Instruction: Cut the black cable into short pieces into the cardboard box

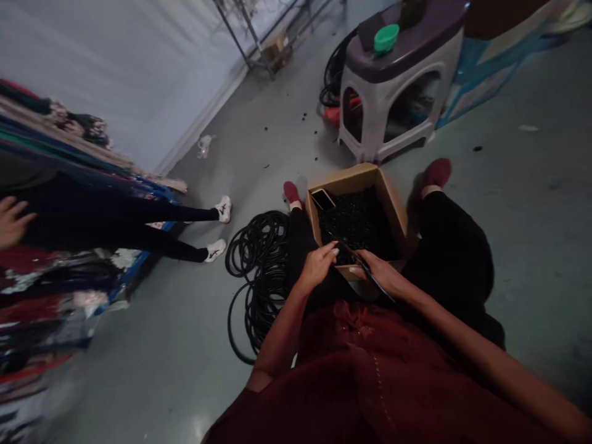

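Above the near edge of a cardboard box (396, 213), my right hand (380, 272) is closed round a thin black strip (375, 283), which runs back along my forearm. My left hand (319, 265) is closed in a pinch, its fingertips at the far end of the same strip. Inside the box lies a heap of small black pieces (356, 216), too small to make out singly. A phone-like dark rectangle with a light rim (323, 198) rests on them in the far left corner. The box stands between my feet.
Coils of black tubing or cord (261, 265) lie on the floor beside my left leg. Beyond the box stands a plastic stool (370, 92) with a green bowl (386, 38). Another person (180, 231) stands at left beside loaded shelving (127, 271). A blue box (481, 80) sits at right.
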Tool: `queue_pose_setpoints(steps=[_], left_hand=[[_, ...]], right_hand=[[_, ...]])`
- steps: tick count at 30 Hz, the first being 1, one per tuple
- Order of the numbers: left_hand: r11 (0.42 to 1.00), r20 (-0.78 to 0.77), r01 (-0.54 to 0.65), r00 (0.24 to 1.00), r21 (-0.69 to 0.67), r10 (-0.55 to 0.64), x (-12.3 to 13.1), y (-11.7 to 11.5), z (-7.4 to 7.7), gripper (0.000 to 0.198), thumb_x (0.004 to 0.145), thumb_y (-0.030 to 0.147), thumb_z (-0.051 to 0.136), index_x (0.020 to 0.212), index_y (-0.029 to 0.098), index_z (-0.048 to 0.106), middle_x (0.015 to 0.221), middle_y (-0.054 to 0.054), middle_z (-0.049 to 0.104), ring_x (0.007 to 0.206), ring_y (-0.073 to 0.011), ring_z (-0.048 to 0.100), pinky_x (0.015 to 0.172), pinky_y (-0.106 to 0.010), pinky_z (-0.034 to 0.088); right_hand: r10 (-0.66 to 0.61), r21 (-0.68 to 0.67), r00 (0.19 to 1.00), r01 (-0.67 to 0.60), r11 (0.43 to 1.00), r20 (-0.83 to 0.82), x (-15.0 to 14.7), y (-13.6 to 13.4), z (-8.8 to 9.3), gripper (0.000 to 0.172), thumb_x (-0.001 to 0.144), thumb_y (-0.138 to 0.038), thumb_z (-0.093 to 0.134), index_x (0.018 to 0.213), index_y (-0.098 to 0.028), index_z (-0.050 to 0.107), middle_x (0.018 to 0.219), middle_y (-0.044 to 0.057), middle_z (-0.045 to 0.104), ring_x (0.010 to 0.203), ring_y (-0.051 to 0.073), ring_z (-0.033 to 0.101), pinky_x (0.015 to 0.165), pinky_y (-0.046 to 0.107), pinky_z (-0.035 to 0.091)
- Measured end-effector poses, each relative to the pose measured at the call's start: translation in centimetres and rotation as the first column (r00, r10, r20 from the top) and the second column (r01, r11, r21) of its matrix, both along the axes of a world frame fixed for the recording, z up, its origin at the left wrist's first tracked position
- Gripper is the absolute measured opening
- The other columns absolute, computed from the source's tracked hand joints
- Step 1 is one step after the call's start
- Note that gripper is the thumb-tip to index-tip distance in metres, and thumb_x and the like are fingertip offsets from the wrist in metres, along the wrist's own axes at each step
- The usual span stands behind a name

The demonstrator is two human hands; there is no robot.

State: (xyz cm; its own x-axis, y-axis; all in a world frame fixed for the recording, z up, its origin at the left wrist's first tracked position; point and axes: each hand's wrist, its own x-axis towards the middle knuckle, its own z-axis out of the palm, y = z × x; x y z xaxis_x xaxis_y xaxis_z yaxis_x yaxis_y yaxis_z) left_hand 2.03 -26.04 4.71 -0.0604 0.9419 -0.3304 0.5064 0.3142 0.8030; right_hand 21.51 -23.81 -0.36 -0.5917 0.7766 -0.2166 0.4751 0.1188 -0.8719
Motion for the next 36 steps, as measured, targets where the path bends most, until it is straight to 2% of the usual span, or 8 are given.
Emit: queue_pose_setpoints(steps=[9,14,18,23,27,29,32,36], left_hand=[[0.997,-0.073,-0.034,0.997,-0.069,0.029,1.7,1.4,0.1,0.048,0.089,0.038,0.043,0.125,0.011,0.059,0.083,-0.005,0.069,0.075,-0.0140,0.059,0.078,-0.025,0.045],[0.993,-0.106,-0.079,0.992,-0.085,0.070,2.5,1.9,0.5,0.050,0.088,0.038,0.042,0.125,0.011,0.060,0.087,-0.007,0.070,0.078,-0.0169,0.061,0.079,-0.028,0.046],[0.989,-0.091,-0.061,0.995,-0.138,0.048,3.4,3.5,0.4,0.050,0.088,0.040,0.042,0.126,0.012,0.059,0.083,-0.006,0.069,0.077,-0.0160,0.059,0.077,-0.027,0.046],[0.985,-0.037,0.022,0.999,-0.172,-0.028,3.7,6.5,-1.4,0.046,0.087,0.036,0.045,0.125,0.015,0.060,0.076,-0.002,0.066,0.076,-0.0137,0.056,0.079,-0.025,0.044],[0.969,0.114,0.006,0.993,-0.248,0.023,2.5,7.7,-3.1,0.045,0.088,0.035,0.045,0.125,0.014,0.058,0.071,0.000,0.062,0.062,-0.0099,0.049,0.068,-0.023,0.043],[0.938,0.317,0.020,0.943,-0.346,0.097,1.5,7.7,-3.3,0.048,0.090,0.039,0.041,0.125,0.010,0.056,0.071,-0.001,0.060,0.054,-0.0078,0.045,0.058,-0.022,0.039],[0.881,0.617,0.137,0.761,-0.453,0.199,-0.2,7.3,-2.7,0.056,0.087,0.051,0.046,0.116,0.005,0.060,0.073,-0.005,0.060,0.055,-0.0076,0.049,0.055,-0.022,0.039],[0.873,0.766,0.201,0.591,-0.445,0.254,-1.6,6.7,-1.1,0.059,0.070,0.054,0.068,0.106,0.007,0.064,0.075,-0.004,0.058,0.053,-0.0052,0.047,0.049,-0.020,0.033]], right_hand=[[0.020,-0.074,0.998,-0.024,0.997,-0.066,0.8,2.0,-2.5,0.029,0.079,-0.040,0.047,0.101,-0.022,0.054,0.092,0.008,0.065,0.084,0.024,0.062,0.074,0.034,0.046],[0.067,-0.154,0.991,-0.085,0.984,-0.114,1.4,3.1,-2.9,0.028,0.077,-0.039,0.047,0.100,-0.025,0.054,0.097,0.007,0.068,0.087,0.026,0.065,0.075,0.034,0.048],[0.023,-0.183,0.995,-0.041,0.982,-0.098,2.3,4.1,-3.2,0.030,0.075,-0.040,0.047,0.100,-0.028,0.056,0.089,0.005,0.071,0.082,0.026,0.066,0.072,0.035,0.049],[-0.037,-0.238,0.998,0.026,0.971,-0.041,3.1,5.4,-5.0,0.035,0.072,-0.040,0.049,0.104,-0.029,0.057,0.084,0.003,0.072,0.081,0.027,0.068,0.070,0.033,0.049],[-0.071,-0.239,0.997,0.072,0.968,0.012,2.2,5.8,-6.1,0.036,0.073,-0.042,0.049,0.105,-0.029,0.056,0.078,0.004,0.071,0.081,0.028,0.068,0.069,0.034,0.049],[-0.079,-0.195,0.997,0.079,0.978,0.008,1.5,6.0,-6.0,0.034,0.073,-0.042,0.050,0.103,-0.028,0.056,0.084,0.004,0.071,0.084,0.027,0.067,0.071,0.034,0.049],[-0.058,-0.109,0.998,0.057,0.992,-0.009,0.6,6.4,-4.8,0.031,0.076,-0.043,0.049,0.101,-0.026,0.055,0.094,0.006,0.069,0.088,0.026,0.065,0.075,0.033,0.048],[0.015,-0.011,1.000,-0.015,1.000,-0.002,0.1,6.9,-1.9,0.031,0.079,-0.037,0.046,0.107,-0.024,0.054,0.101,0.008,0.065,0.093,0.025,0.061,0.081,0.034,0.046]])
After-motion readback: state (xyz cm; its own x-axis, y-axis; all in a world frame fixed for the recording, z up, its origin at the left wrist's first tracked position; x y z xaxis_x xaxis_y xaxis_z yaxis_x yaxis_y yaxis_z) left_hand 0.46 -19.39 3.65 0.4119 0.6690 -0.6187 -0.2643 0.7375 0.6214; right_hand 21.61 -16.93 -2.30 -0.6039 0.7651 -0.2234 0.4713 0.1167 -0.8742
